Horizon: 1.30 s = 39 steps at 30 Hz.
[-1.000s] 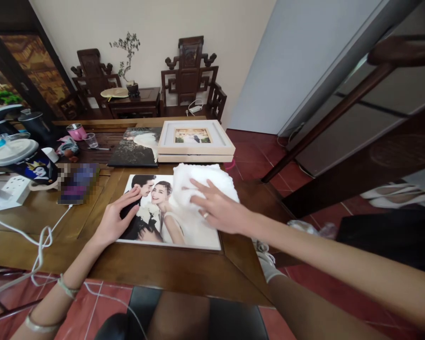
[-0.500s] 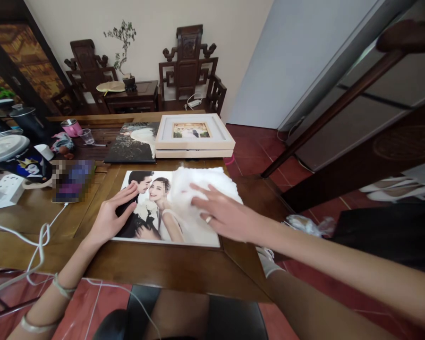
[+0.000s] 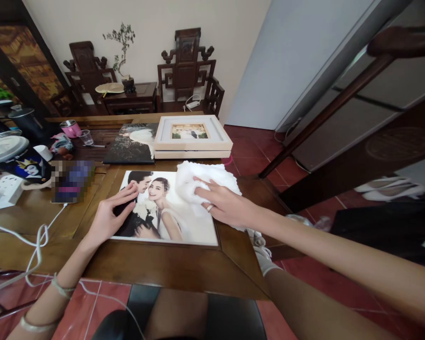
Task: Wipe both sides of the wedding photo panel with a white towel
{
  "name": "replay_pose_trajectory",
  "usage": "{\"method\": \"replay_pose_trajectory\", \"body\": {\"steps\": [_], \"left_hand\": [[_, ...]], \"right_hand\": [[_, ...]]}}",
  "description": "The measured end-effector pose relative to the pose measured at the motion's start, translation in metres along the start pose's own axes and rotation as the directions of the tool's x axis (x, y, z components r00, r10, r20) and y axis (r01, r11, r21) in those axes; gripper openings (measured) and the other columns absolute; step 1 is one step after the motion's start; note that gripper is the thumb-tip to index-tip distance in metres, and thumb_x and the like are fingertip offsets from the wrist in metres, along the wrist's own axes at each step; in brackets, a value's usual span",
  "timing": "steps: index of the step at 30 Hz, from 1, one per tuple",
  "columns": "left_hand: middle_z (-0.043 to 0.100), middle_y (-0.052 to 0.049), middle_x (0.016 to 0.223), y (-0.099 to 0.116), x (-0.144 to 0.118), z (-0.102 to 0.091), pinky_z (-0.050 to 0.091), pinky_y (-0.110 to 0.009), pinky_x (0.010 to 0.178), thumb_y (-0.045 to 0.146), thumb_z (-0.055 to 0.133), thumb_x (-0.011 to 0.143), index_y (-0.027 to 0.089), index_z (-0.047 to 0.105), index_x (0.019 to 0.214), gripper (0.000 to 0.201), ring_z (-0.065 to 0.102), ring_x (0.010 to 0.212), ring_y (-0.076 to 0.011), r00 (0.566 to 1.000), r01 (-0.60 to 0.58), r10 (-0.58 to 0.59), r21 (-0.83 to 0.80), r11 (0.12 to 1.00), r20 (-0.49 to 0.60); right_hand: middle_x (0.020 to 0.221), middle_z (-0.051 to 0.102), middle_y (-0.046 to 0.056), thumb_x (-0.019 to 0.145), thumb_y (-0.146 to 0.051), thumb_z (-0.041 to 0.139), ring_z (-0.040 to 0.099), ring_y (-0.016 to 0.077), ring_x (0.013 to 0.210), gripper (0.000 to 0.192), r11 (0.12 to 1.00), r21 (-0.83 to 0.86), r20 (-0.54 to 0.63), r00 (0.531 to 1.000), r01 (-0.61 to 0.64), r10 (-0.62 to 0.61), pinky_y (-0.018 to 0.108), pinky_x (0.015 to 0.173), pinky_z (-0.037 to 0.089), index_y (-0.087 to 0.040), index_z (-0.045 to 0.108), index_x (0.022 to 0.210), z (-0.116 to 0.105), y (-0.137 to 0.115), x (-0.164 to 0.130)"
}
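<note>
A: Landmark is the big wedding photo print, lying flat on the wooden surface, near its front edge. What's the right hand doing?

B: It lies palm down on a white cloth bunched over the print's far right corner. Fingers spread and slightly curled, pressing the cloth onto the print, not clenched around it. Ring visible on one finger.

A: Left hand?

B: Flat on the print's left edge, fingers extended, touching the dark suit area. It pins the print down and holds nothing.

A: How should the wipe go, in your view?

B: My judgement: keep the left hand pressing so the print doesn't slide on the surface, use light even pressure with the cloth, and work in overlapping strokes from the right corner toward the left. Keep the ring off the glossy face so it doesn't scratch. The cloth hangs a bit past the print's right side, so gather it under the palm.

A: Anything else around the print?

B: Behind it, a white box frame stacked on another, with a dark photo panel to its left. Left of the print, a blurred-out item with a white cable running off the front edge of the surface. Further left, a pink cup, a small clear glass and clutter I can't identify. Carved wooden chairs stand at the wall beyond.
</note>
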<state>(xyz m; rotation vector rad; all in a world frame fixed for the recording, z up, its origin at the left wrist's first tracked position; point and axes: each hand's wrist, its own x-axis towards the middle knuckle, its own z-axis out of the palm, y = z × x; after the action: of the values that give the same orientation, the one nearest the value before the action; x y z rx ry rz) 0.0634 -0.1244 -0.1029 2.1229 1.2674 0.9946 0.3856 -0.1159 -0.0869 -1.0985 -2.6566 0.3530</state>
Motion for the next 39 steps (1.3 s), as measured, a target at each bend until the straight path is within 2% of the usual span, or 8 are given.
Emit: {"method": "replay_pose_trajectory", "body": {"steps": [6,11,14,22,28,31,36,39], "left_hand": [[0.054,-0.006,0.139,0.001,0.0,-0.002,0.03,-0.046,0.116,0.036,0.057,0.09,0.021,0.061,0.127,0.04,0.043,0.135,-0.0235,0.999,0.017,-0.019,0.059,0.998,0.03],[0.053,-0.004,0.141,0.0,0.001,0.0,0.03,-0.047,0.117,0.039,0.054,0.092,0.023,0.059,0.129,0.041,0.042,0.136,-0.0235,0.998,0.02,-0.025,0.101,0.995,0.05],[0.053,-0.004,0.141,-0.002,0.001,0.001,0.029,-0.046,0.117,0.038,0.053,0.093,0.023,0.059,0.13,0.04,0.041,0.137,-0.0233,0.998,0.016,-0.024,0.119,0.993,0.061],[0.054,-0.006,0.14,0.0,0.002,0.001,0.031,-0.046,0.116,0.039,0.053,0.093,0.02,0.061,0.127,0.04,0.043,0.136,-0.0241,0.998,-0.002,-0.007,0.124,0.992,0.07],[0.058,-0.006,0.136,-0.009,0.0,0.001,0.034,-0.046,0.114,0.043,0.056,0.09,0.021,0.065,0.122,0.04,0.048,0.132,-0.0264,0.998,0.044,-0.053,0.184,0.982,0.042],[0.056,-0.006,0.138,-0.007,0.001,0.001,0.031,-0.045,0.116,0.041,0.054,0.091,0.021,0.062,0.126,0.041,0.045,0.134,-0.0248,0.997,0.022,-0.033,0.156,0.988,0.065],[0.053,-0.004,0.141,-0.002,0.003,0.002,0.029,-0.046,0.117,0.039,0.052,0.093,0.023,0.06,0.129,0.04,0.042,0.136,-0.0229,0.997,0.003,-0.012,0.123,0.992,0.072],[0.052,-0.004,0.142,-0.003,0.002,0.002,0.03,-0.045,0.116,0.04,0.052,0.093,0.023,0.06,0.129,0.04,0.043,0.136,-0.0234,0.998,0.012,-0.021,0.14,0.99,0.067]], "right_hand": [[0.138,0.05,0.023,0.078,-0.004,0.045,0.019,0.0375,0.142,0.035,0.999,-0.036,0.053,0.998,0.021,-0.02,0.067,0.108,0.023,-0.013,0.059,0.109,0.005,-0.031,-0.007],[0.148,0.042,0.015,0.071,-0.011,0.057,0.014,0.0412,0.142,0.038,0.963,0.088,0.109,0.959,0.254,-0.262,0.074,0.106,0.01,-0.021,0.065,0.107,0.021,-0.087,-0.031],[0.146,0.045,0.015,0.073,-0.016,0.058,0.018,0.0414,0.142,0.036,0.927,0.129,0.112,0.924,0.352,-0.367,0.077,0.104,0.012,-0.022,0.065,0.108,0.025,-0.099,-0.03],[0.136,0.052,0.021,0.081,-0.007,0.045,0.026,0.0341,0.141,0.041,0.984,0.037,0.129,0.975,0.177,-0.18,0.067,0.106,0.023,-0.015,0.056,0.119,0.006,-0.048,0.051],[0.115,0.061,0.016,0.084,-0.012,0.042,0.056,0.0312,0.108,0.03,0.986,0.048,0.043,0.986,0.159,-0.162,0.053,0.094,0.04,-0.019,0.055,0.11,0.005,-0.036,0.105],[0.113,0.061,0.014,0.085,-0.012,0.04,0.058,0.0298,0.103,0.03,0.985,0.044,0.018,0.986,0.165,-0.166,0.051,0.093,0.04,-0.018,0.054,0.111,0.004,-0.027,0.104],[0.111,0.062,0.014,0.084,-0.008,0.035,0.057,0.031,0.107,0.034,0.998,0.01,-0.002,0.998,0.069,-0.069,0.053,0.093,0.04,-0.016,0.053,0.113,-0.004,0.008,0.07],[0.12,0.059,0.019,0.084,-0.008,0.036,0.046,0.0351,0.125,0.033,0.999,-0.033,-0.023,0.999,0.03,-0.031,0.058,0.097,0.038,-0.014,0.054,0.112,-0.003,0.015,0.044]]}}
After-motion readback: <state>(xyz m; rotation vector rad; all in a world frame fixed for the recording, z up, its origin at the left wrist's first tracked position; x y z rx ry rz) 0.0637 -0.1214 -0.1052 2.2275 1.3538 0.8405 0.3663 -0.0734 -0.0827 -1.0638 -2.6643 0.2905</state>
